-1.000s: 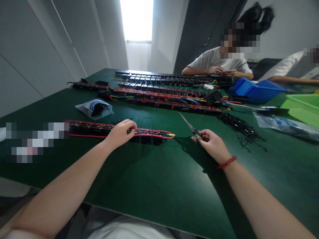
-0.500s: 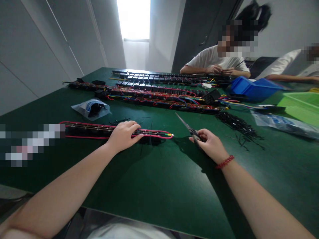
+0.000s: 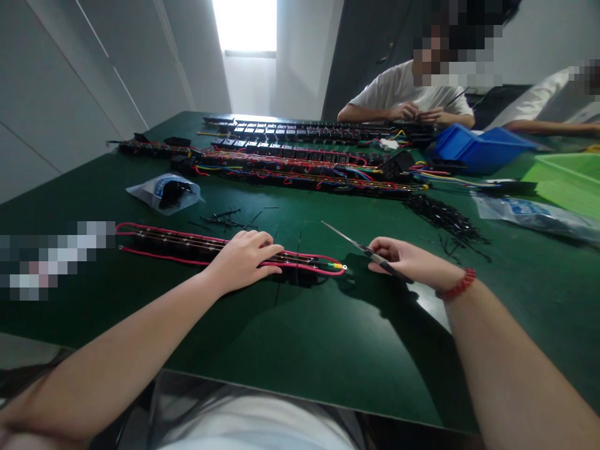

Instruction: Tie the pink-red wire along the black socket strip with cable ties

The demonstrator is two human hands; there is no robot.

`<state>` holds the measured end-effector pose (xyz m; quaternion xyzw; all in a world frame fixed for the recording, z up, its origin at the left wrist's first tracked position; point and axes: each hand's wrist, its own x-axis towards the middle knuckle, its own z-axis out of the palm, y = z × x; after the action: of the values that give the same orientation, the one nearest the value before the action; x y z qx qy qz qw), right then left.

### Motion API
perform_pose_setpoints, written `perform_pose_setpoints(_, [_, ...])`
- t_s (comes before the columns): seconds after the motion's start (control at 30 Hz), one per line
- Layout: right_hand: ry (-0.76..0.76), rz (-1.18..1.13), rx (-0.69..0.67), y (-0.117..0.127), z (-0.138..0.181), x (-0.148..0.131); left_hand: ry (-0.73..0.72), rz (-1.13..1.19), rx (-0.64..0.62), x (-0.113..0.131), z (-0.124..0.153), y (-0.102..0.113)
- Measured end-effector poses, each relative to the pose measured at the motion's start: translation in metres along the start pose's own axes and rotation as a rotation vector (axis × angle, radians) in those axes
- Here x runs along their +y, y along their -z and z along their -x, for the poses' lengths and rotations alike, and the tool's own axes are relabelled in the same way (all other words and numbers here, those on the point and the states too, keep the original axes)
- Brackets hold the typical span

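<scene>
A long black socket strip [image 3: 164, 242] with red wires along it lies across the green table [image 3: 304, 337] in front of me. My left hand [image 3: 244, 259] rests on top of the strip near its right end, fingers laid over the wires. A yellow-green wire tip [image 3: 338, 266] sticks out at the strip's right end. My right hand [image 3: 412, 261], with a red bead bracelet at the wrist, grips a pair of scissors [image 3: 360, 248] whose blades point up and left, just right of that wire tip.
Several more wired strips [image 3: 300, 169] lie across the far half of the table. A plastic bag [image 3: 164, 192] sits at left, black cable ties [image 3: 445, 219] at right, and a blue bin [image 3: 478, 150] and green tray [image 3: 567, 187] beyond. Two people sit at the far side.
My left hand flattened onto the strip, which now lies further right. My right hand lowered, tilting the scissors flatter toward the strip's end. The view dipped a little.
</scene>
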<state>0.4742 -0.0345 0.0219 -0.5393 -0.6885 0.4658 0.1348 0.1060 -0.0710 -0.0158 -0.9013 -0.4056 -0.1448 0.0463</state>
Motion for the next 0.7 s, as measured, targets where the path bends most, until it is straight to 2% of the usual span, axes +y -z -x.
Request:
perform_pose_setpoints(0.27, [-0.052, 0.005, -0.068, 0.030, 0.015, 0.012, -0.095, -0.028, 0.021, 0.028, -0.003, -0.001])
perform_pose_setpoints(0.47, [-0.165, -0.040, -0.251, 0.038, 0.015, 0.021, -0.276, -0.040, 0.039, 0.022, 0.004, 0.009])
perform_pose_setpoints(0.6, [-0.214, -0.112, -0.377, 0.037, 0.015, 0.025, -0.321, -0.032, 0.043, 0.016, 0.008, 0.014])
perform_pose_setpoints(0.7, [-0.237, -0.162, -0.415, 0.034, 0.014, 0.026, -0.362, -0.026, 0.046, 0.013, 0.009, 0.015])
